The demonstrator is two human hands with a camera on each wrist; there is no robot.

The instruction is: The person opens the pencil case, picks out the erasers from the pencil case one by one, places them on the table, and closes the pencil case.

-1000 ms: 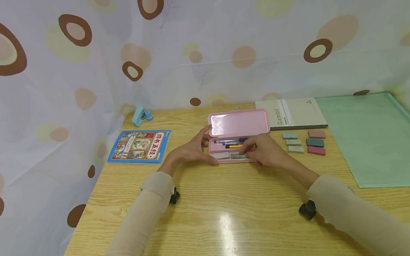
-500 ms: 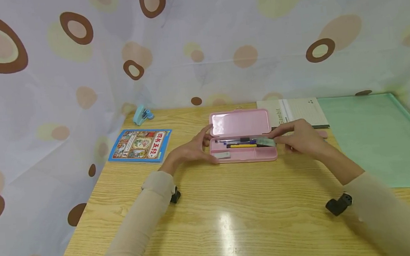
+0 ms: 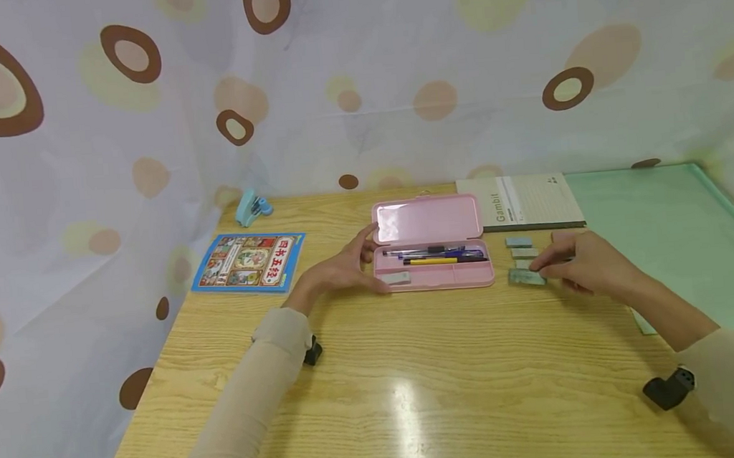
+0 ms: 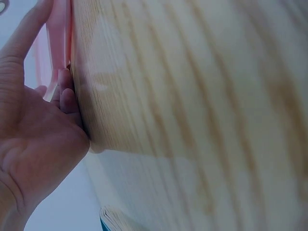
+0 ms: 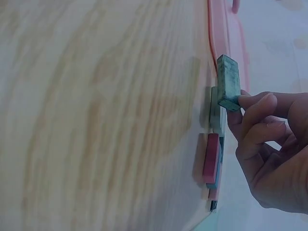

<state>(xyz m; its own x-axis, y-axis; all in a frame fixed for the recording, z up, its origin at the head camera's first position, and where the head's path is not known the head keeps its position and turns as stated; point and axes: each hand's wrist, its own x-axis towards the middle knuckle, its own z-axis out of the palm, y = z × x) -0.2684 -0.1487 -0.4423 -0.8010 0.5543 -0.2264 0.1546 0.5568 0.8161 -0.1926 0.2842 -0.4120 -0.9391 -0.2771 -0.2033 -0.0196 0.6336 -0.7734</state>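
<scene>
My left hand (image 3: pixel 343 268) holds the left end of the pink pencil case (image 3: pixel 434 277), thumb at the front and fingers towards the hinge. The case lies open, lid back. Several pens (image 3: pixel 434 260) fill its rear part; a white eraser (image 3: pixel 397 278) sits at the front left. To the right, my right hand (image 3: pixel 592 263) pinches a mottled green eraser (image 3: pixel 527 277) between thumb and fingers. In the right wrist view that green eraser (image 5: pixel 228 81) is tilted above a row of erasers. A pink-red eraser (image 5: pixel 211 158) lies there; in the head view the hand hides it.
A pale blue eraser (image 3: pixel 519 242) and pale green ones (image 3: pixel 525 253) lie right of the case. Behind stand a notebook (image 3: pixel 533 201) and, further right, a green mat (image 3: pixel 685 247). On the left are a blue picture book (image 3: pixel 249 262) and a light blue stapler-like item (image 3: pixel 252 208).
My right hand has lifted the green eraser out of the pencil case's front compartment and carried it right, to the front of the eraser rows. The left hand has stayed in place.
</scene>
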